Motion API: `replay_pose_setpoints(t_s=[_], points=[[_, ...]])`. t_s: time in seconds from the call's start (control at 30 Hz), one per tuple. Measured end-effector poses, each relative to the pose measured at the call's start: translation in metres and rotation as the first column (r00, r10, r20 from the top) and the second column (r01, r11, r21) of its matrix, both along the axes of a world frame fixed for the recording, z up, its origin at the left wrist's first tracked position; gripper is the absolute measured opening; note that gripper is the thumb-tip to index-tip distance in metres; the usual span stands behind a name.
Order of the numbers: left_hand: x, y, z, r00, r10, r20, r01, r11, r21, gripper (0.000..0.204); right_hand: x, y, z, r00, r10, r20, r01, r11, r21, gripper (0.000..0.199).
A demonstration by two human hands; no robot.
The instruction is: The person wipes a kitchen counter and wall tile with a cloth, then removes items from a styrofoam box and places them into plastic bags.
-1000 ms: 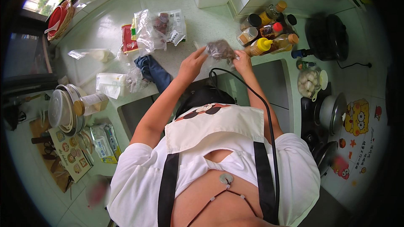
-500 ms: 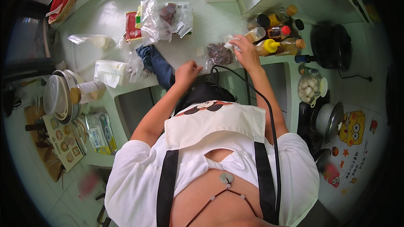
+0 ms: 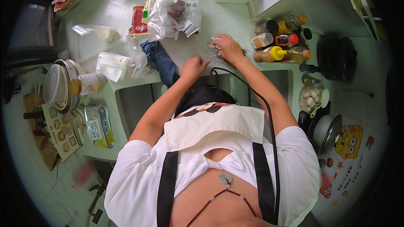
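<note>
My right hand [image 3: 229,46] lies palm-down on a small crumpled clear plastic bag with dark contents [image 3: 215,47], fingers curled over it and pressing it to the pale green speckled counter [image 3: 118,8]; the bag sits near the counter's front edge, just left of the bottles, and most of it is hidden under my hand. My left hand [image 3: 193,66] rests on the counter a little to the left and nearer to me, loosely clenched with the knuckles up and holding nothing that I can see. Just beside that hand a dark blue folded cloth [image 3: 162,61] hangs over the counter edge. Beyond the cloth, further back, I see a larger clear plastic bag of dark food [image 3: 168,14] lying partly over a white printed packet [image 3: 191,14], and a red flat packet [image 3: 138,20] touching its left side. To the left of the cloth lie a white crumpled plastic wrapper [image 3: 112,65] and a round glass jar with a tan lid [image 3: 86,84] on its side. To the right of my right hand stands a tight cluster of sauce and seasoning bottles [image 3: 282,42], one with a yellow cap. A black cable [image 3: 265,113] runs from the counter edge down along my right arm over my white shirt.
</note>
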State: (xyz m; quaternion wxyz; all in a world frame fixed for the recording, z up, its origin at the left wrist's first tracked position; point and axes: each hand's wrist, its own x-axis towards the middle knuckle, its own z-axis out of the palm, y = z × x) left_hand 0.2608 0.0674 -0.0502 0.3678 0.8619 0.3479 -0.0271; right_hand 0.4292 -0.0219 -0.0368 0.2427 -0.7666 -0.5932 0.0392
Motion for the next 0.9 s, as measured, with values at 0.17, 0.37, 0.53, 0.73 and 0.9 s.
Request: replay_pose_setpoints(t_s=[0.17,0.37,0.53,0.73,0.9], points=[[0.01,0.004,-0.005,0.965,-0.092,0.245,0.061,0.989,0.133,0.023,0.009,0.0,-0.007,0.978,-0.06,-0.202,0.078,0.994,0.081,0.023],[0.003,0.016,-0.023,0.695,-0.676,0.246,0.456,0.679,0.576,0.025,0.022,0.006,-0.003,0.977,0.038,-0.21,-0.035,0.999,0.021,0.02],[-0.004,0.015,-0.024,0.71,-0.684,0.17,0.489,0.652,0.58,0.028,0.005,0.008,0.006,0.95,0.308,0.059,-0.293,0.94,-0.176,0.014],[-0.004,0.011,-0.022,0.734,-0.65,0.195,0.454,0.684,0.571,0.028,0.041,0.015,-0.003,0.959,-0.249,0.134,0.275,0.932,-0.236,0.011],[-0.002,0.006,-0.005,0.762,-0.633,0.133,0.474,0.687,0.551,0.031,0.022,0.013,0.003,0.998,0.036,-0.06,-0.053,0.948,-0.313,0.015]])
